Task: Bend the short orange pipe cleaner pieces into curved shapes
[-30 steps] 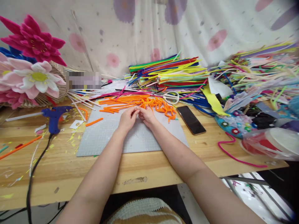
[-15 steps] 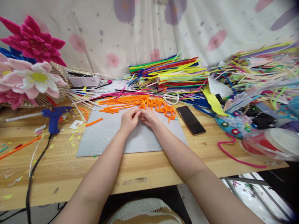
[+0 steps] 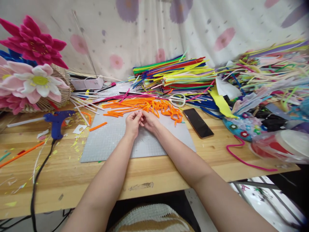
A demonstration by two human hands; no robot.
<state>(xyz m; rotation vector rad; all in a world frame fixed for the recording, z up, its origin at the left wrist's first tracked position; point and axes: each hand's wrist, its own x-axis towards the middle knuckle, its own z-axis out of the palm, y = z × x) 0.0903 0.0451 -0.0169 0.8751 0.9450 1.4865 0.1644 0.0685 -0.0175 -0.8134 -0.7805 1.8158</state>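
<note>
My left hand [image 3: 132, 124] and my right hand [image 3: 149, 121] meet over the grey cutting mat [image 3: 103, 145], fingertips pinched together. Whatever they grip is hidden by the fingers. Just behind the fingertips lie bent, zigzag orange pipe cleaners [image 3: 166, 109], and I cannot tell whether one of their strands runs into my fingers. Straight orange pipe cleaners [image 3: 123, 104] spread to the left of that heap, with short cut orange pieces [image 3: 113, 114] in front of them. One single orange piece [image 3: 98, 126] rests on the mat's left side.
Right of the mat is a black phone [image 3: 198, 123]; white-handled scissors [image 3: 177, 100] lie behind it. A blue glue gun [image 3: 57, 124] with its cord stands at left, near fuzzy flowers [image 3: 40, 80]. Bundles of coloured pipe cleaners [image 3: 178, 75] line the back. A plastic-wrapped tub [image 3: 282, 146] sits at right.
Both hands have shifted slightly and turned a little, staying pinched together. The whole view has moved a touch; the things on the table lie as before.
</note>
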